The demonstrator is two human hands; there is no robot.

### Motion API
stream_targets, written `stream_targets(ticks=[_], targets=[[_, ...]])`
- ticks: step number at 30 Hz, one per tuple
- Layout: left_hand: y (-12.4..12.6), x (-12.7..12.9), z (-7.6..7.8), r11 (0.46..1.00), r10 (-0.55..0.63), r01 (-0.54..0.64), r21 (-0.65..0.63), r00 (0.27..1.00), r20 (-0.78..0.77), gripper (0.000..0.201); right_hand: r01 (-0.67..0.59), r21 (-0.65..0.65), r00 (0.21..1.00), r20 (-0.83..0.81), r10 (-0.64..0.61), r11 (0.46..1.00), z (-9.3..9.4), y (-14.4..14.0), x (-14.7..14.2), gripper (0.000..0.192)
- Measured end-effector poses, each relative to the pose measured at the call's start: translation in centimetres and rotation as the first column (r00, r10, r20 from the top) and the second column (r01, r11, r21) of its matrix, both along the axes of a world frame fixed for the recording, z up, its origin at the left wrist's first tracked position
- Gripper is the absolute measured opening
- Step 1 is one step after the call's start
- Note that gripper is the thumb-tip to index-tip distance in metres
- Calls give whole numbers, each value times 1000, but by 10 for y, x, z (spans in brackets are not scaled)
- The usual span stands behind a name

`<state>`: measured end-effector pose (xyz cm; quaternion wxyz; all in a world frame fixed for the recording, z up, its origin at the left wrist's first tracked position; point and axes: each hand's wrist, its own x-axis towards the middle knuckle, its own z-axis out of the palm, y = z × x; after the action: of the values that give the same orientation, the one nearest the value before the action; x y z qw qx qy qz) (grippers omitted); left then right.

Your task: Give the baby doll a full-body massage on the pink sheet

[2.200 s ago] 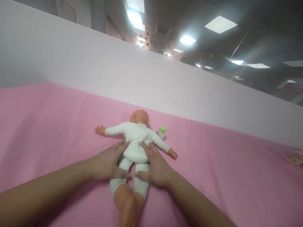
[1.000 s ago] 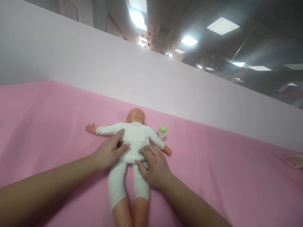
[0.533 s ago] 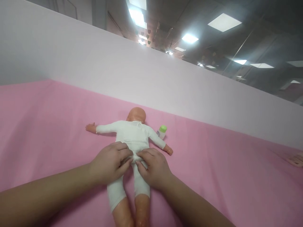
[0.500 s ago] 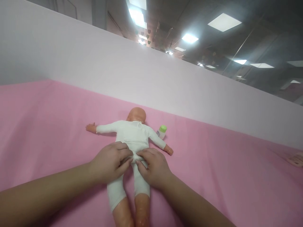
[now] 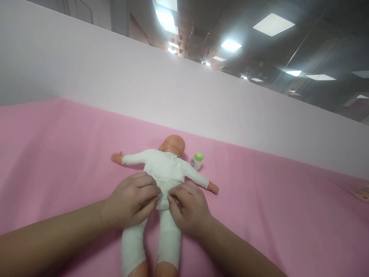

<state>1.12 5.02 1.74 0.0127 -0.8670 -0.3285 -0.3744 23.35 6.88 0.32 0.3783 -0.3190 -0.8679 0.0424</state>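
Observation:
A baby doll (image 5: 164,165) lies face down with its arms spread out, wearing a white cloth body and bare plastic legs below the knees. My left hand (image 5: 134,200) is closed at the left side of its lower back, thumb and fingertips pinching the white cloth (image 5: 163,201). Across a narrow gap, my right hand (image 5: 190,206) pinches the same cloth from the right. Part of the doll's hips is hidden behind both hands. Beyond its right-hand arm stands a small clear bottle (image 5: 196,163) with a green cap.
Pink sheeting (image 5: 259,200) covers the surface under the doll. A white wall or panel (image 5: 144,84) rises along the far side. At the right edge lies a pale pink item (image 5: 361,192), only partly in view. Ceiling lights show above the panel.
The doll has turned slightly: its head and arms have shifted right, its legs left and downward. Both hands stay at the lower back, with more white cloth showing between and below them.

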Motion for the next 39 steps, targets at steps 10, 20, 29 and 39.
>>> stream_targets(ticks=[10,20,29,39], targets=[[9,5,-6,944,64,-89,-317,994,-86,23,24,-190,998,69,-11,982,-4,3,-4,20],[1,3,-4,997,61,-63,45,996,58,19,-48,-26,998,-31,47,999,0,0,1,18],[8,3,-12,970,104,-116,-215,992,-68,32,3,-52,996,87,1,999,-7,8,1,35],[10,2,-3,881,135,-114,-459,991,12,27,-48,-168,998,39,56,985,-4,8,5,36]])
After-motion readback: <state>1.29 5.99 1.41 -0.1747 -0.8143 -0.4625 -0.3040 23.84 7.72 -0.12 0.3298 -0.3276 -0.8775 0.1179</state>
